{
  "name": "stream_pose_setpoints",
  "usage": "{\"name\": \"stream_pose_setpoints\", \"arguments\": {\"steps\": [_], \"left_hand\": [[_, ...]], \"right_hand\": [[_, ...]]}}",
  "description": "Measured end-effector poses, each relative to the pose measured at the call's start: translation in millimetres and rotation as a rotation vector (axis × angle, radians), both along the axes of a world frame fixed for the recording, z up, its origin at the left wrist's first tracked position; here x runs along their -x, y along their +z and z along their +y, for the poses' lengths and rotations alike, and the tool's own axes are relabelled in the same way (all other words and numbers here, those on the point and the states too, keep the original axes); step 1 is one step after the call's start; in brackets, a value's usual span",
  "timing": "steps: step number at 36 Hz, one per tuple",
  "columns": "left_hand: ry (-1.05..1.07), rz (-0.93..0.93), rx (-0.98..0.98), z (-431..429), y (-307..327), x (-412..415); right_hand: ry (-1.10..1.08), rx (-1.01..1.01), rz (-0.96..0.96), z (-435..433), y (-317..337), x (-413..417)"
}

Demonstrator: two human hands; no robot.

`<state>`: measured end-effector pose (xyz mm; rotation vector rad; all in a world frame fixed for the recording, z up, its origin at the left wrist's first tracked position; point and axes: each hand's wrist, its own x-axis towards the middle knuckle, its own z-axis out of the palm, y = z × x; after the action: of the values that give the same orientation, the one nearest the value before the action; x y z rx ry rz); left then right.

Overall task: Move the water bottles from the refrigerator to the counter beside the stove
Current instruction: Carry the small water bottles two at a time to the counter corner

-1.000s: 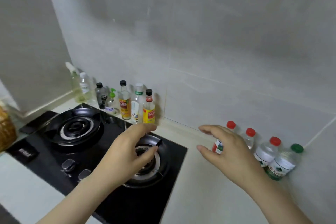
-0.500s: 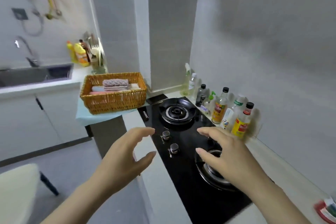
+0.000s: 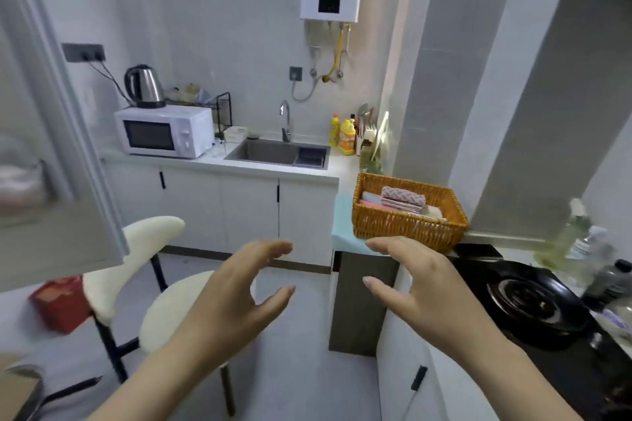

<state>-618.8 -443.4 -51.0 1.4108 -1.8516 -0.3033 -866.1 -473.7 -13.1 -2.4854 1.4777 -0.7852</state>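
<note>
Both hands are empty, fingers loosely spread: left hand [image 3: 239,294] above the stool [image 3: 167,311], right hand [image 3: 420,290] before the basket [image 3: 403,225], near the stove [image 3: 526,301]. Where the water bottles are, I cannot tell.

Bright, even, diffuse indoor light; source out of view. Shadows faint. Heavy motion blur at left edge on white panel [image 3: 51,202] and red box [image 3: 58,304], at right edge on bottles [image 3: 581,249]. Centre sharper: microwave [image 3: 164,131], sink [image 3: 263,149]. Left hand [image 3: 236,301], right hand [image 3: 427,294] slightly soft. Wide-angle bend in verticals toward edges. Small highlights on black stove [image 3: 526,301].
</note>
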Motion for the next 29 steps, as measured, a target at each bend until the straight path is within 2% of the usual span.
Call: {"name": "stream_pose_setpoints", "arguments": {"steps": [14, 29], "left_hand": [[0.348, -0.006, 0.059, 67.2, 4.5, -208.9], [0.809, 0.029, 0.021, 140.1, 9.8, -325.6]], "right_hand": [[0.367, 0.052, 0.033, -21.5, -2.5, -236.6], [0.787, 0.103, -0.015, -24.7, 16.3, -430.9]]}}
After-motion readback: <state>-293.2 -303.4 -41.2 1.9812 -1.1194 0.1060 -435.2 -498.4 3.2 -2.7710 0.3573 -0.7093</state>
